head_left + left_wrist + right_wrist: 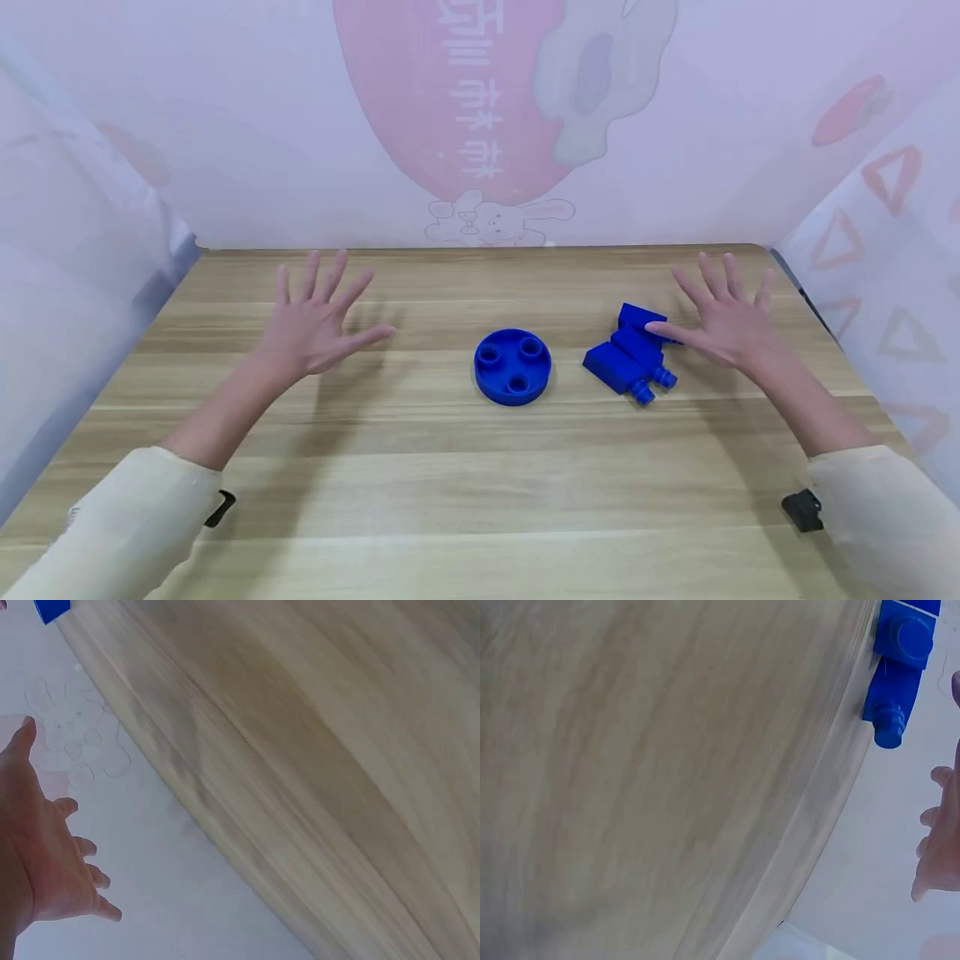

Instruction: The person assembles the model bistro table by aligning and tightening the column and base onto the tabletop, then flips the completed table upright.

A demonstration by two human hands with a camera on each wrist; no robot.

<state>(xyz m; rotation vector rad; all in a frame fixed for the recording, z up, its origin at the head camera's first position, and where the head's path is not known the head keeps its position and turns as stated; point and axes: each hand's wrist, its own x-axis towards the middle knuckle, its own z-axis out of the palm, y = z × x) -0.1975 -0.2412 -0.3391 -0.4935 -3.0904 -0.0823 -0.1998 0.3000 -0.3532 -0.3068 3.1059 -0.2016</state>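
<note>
A round blue disc (513, 367) with a raised rim and three ring-shaped sockets lies on the wooden table. To its right sits a close group of blue blocks (621, 367); two of them show ridged round pegs at their near ends. My left hand (307, 332) is spread with straight fingers, left of the disc, and holds nothing. Spread the same way, my right hand (731, 329) is right of the blocks, its thumb overlapping the farthest block in the head view. In the right wrist view the pegged blocks (904, 637) appear at the upper right.
The wooden table (480, 492) reaches back to a pale printed curtain (262, 125) with a strawberry and rabbit pattern. More printed cloth hangs at the right side (885, 275). Light sleeves (135, 517) cover both forearms, with dark wrist devices (802, 510) beside them.
</note>
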